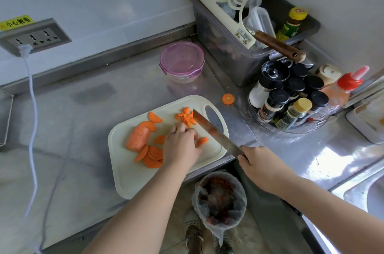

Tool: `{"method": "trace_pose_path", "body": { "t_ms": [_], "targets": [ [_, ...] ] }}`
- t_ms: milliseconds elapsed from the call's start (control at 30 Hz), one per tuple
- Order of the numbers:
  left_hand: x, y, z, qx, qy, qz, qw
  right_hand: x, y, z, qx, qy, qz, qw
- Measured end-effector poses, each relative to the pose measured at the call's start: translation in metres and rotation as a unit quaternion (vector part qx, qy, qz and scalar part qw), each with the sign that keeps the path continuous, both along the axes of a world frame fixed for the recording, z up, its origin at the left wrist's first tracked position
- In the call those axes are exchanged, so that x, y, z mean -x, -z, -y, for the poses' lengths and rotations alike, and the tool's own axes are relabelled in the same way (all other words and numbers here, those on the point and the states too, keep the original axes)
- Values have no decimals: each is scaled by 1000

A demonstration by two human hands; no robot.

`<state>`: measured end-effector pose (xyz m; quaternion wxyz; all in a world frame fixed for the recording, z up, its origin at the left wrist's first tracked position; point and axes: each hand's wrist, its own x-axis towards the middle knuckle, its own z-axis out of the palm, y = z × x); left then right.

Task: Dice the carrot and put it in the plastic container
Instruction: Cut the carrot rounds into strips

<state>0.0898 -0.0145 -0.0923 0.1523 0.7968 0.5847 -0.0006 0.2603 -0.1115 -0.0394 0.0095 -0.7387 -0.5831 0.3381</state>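
I'm clamping my right grip [259, 167] on the knife [214, 129] handle and curling my left grip [182, 143] onto a carrot slice [202, 141] on the cutting board [128, 179]. Best approach, I judge: fingertips tucked, cuts even. The diced pile [186, 117] is lying beyond the blade. The plastic container [181, 60] is sitting lidded farther back on the counter [104, 108].

Right hand [261, 168] grips knife [216, 131] (beside carrot dice [186, 117]).
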Motion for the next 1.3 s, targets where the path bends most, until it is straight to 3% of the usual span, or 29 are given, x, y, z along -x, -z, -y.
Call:
{"method": "trace_pose_path", "body": {
  "t_ms": [267,667,900,1300],
  "targets": [
    [-8,5,9,-16,-66,8,998,11,14,24,0,-16,43,999],
    [-10,4,8,-18,-74,7,997,18,28,22,57,-63,109,990],
    [-7,7,11,-23,-81,27,996,7,24,21,31,-21,42,998],
    [-4,10,15,-31,-96,30,994,13,21,32,12,-46,63,997]
  ]
}}
